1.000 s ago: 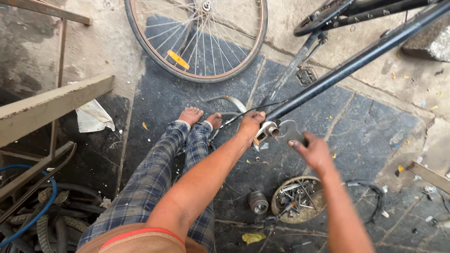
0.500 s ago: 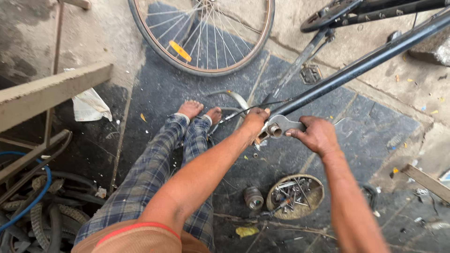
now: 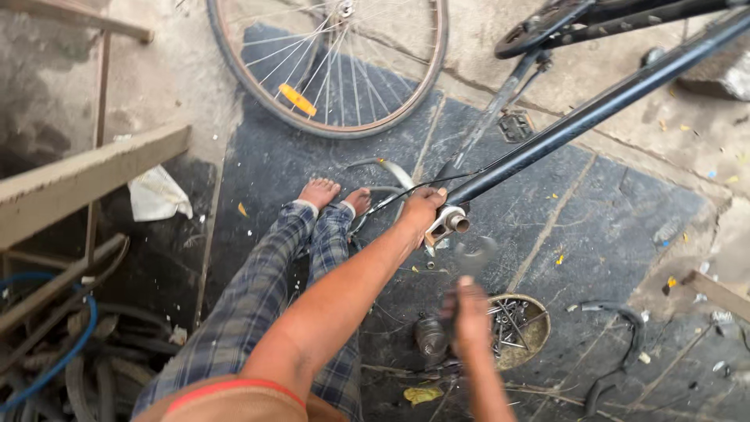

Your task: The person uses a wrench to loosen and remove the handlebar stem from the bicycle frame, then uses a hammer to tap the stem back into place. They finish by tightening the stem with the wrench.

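Observation:
I sit on the ground with my legs in checked trousers (image 3: 258, 297) stretched out. My left hand (image 3: 422, 209) grips the lower end of a dark bicycle frame tube (image 3: 594, 109), right by its metal end fitting (image 3: 449, 224). My right hand (image 3: 469, 312) is blurred, a little below and apart from the fitting, closed on a grey wrench (image 3: 474, 254) whose head shows just above the fingers.
A spoked bicycle wheel (image 3: 336, 70) lies beyond my feet. A round dish of small metal parts (image 3: 519, 328) and a small cylindrical part (image 3: 430, 336) sit beside my right hand on the dark mat (image 3: 594, 227). Wooden plank (image 3: 86, 184), white cloth (image 3: 156, 195) and old tyres (image 3: 55, 359) at left.
My right hand has pulled the wrench off the frame's end fitting and dropped back toward me. My left hand stays on the frame end.

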